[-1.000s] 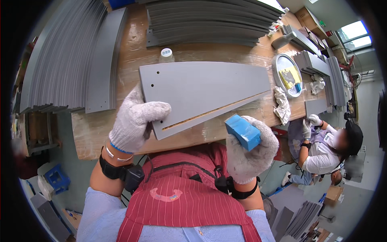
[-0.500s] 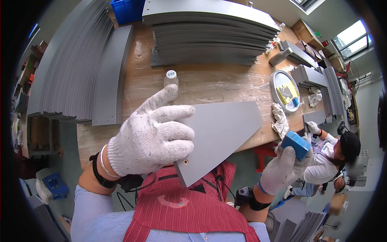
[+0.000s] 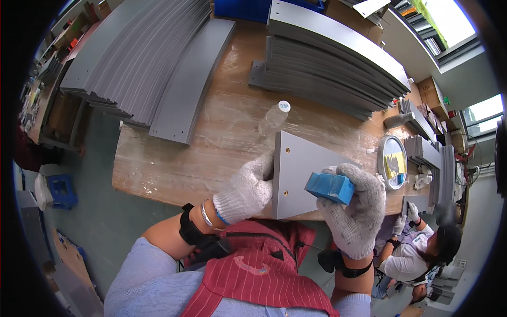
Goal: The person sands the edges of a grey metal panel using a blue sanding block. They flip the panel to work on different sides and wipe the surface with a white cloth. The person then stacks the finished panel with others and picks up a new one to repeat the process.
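Observation:
My gloved left hand (image 3: 247, 189) is closed round the left edge of a grey panel (image 3: 301, 166), its fingers partly hidden behind it. The panel is tilted up near the table's front edge, with two small brass-coloured holes along its left side. My gloved right hand (image 3: 359, 211) grips a blue sponge block (image 3: 330, 187) between thumb and fingers, in front of the panel's right part. Whether the block touches the panel I cannot tell. Behind the panel stands a clear bottle (image 3: 273, 120) with a white cap.
Stacks of long grey boards (image 3: 142, 58) and more boards (image 3: 327, 68) lie on the film-covered table (image 3: 153, 164). To the right are a round tin lid (image 3: 384, 164) holding a yellow piece and a grey bottle (image 3: 400, 120). A co-worker (image 3: 417, 253) handles a panel at the right.
My left hand has gone from lying spread over the panel to gripping its edge. The panel has turned and tilted up. My right hand has brought the blue block leftward to the panel.

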Motion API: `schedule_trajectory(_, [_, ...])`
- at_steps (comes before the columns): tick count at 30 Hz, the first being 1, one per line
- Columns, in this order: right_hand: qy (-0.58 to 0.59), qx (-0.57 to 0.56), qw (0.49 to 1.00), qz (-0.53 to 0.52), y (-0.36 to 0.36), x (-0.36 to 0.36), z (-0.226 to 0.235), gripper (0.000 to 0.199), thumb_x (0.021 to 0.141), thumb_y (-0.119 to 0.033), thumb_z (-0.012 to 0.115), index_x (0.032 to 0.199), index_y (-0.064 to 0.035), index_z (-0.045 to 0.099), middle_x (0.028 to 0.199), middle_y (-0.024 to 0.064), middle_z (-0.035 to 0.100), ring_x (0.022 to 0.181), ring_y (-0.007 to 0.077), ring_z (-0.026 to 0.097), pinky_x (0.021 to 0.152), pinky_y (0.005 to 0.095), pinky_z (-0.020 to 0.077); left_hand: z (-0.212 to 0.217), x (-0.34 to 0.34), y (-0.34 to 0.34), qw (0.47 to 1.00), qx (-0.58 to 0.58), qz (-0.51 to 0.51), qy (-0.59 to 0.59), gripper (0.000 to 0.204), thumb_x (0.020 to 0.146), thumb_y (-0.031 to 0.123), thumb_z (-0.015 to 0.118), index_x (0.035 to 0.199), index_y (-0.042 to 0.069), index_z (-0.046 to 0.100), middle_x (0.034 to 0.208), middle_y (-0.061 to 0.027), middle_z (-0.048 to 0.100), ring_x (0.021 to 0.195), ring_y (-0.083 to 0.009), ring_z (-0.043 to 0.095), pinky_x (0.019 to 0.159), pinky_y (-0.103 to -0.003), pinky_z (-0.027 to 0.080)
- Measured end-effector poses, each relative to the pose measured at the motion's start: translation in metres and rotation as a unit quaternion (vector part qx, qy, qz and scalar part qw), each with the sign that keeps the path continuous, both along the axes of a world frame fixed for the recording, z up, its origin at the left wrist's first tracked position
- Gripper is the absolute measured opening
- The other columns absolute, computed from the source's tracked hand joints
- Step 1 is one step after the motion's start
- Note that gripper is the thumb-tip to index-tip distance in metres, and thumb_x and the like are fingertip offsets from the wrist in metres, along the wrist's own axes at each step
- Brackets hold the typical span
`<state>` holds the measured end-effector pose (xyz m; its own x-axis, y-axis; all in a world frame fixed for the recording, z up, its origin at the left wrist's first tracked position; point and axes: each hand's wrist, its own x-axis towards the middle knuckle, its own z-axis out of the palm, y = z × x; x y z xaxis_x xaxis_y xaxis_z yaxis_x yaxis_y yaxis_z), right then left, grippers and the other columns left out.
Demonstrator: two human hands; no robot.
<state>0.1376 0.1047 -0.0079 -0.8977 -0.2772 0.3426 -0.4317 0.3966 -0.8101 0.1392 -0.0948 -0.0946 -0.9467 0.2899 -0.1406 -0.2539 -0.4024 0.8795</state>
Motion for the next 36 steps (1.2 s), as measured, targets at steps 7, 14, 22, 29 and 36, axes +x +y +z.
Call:
schedule_trajectory(7, [0.014, 0.079, 0.996, 0.036, -0.041, -0.051, 0.001, 0.05, 0.076, -0.005, 0.081, 0.122, -0.0067, 0.062, 0.094, 0.0045, 0.068, 0.076, 0.0116, 0.064, 0.066, 0.0253, 0.0511, 0.0, 0.011, 0.004, 0.998, 0.065, 0.005, -0.026, 0.053, 0.096, 0.003, 0.057, 0.146, -0.001, 0.04, 0.135, -0.013, 0.057, 0.123, -0.0181, 0.055, 0.104, -0.033, 0.046])
schedule_trajectory(14, [0.016, 0.162, 0.986, 0.042, -0.058, -0.057, 0.003, 0.05, 0.075, -0.005, 0.081, 0.121, -0.0078, 0.062, 0.092, 0.0048, 0.067, 0.076, 0.0124, 0.064, 0.067, 0.0258, 0.0511, -0.007, 0.008, -0.002, 1.0, 0.015, -0.009, 0.009, 0.061, 0.096, 0.003, 0.06, 0.15, -0.001, 0.034, 0.14, -0.0127, 0.053, 0.127, -0.0185, 0.052, 0.107, -0.034, 0.044])
schedule_trajectory(22, [0.021, 0.14, 0.99, 0.022, -0.05, -0.059, 0.0, 0.047, 0.075, -0.004, 0.08, 0.119, -0.0073, 0.063, 0.094, 0.0039, 0.069, 0.079, 0.011, 0.065, 0.067, 0.0251, 0.0511, -0.003, 0.005, -0.002, 1.0, 0.004, -0.002, -0.005, 0.059, 0.095, 0.002, 0.06, 0.149, -0.002, 0.036, 0.138, -0.0128, 0.056, 0.124, -0.0179, 0.055, 0.105, -0.033, 0.046])
schedule_trajectory(29, [0.024, 0.194, 0.978, 0.072, -0.048, -0.038, 0.002, 0.043, 0.075, -0.007, 0.081, 0.115, -0.0071, 0.065, 0.09, 0.006, 0.069, 0.076, 0.0155, 0.067, 0.067, 0.0289, 0.0531, -0.013, -0.001, -0.002, 1.0, 0.023, -0.005, -0.015, 0.064, 0.094, 0.006, 0.064, 0.151, 0.001, 0.035, 0.139, -0.0116, 0.055, 0.125, -0.0187, 0.055, 0.105, -0.033, 0.046])
schedule_trajectory(36, [0.024, 0.214, 0.953, 0.211, -0.029, 0.015, 0.005, 0.04, 0.066, -0.009, 0.08, 0.104, -0.0084, 0.068, 0.098, 0.0101, 0.072, 0.085, 0.0283, 0.071, 0.072, 0.038, 0.056, -0.021, -0.007, -0.005, 0.997, 0.071, 0.019, -0.024, 0.066, 0.092, 0.005, 0.067, 0.15, 0.001, 0.037, 0.143, -0.0124, 0.052, 0.129, -0.0201, 0.052, 0.108, -0.035, 0.044])
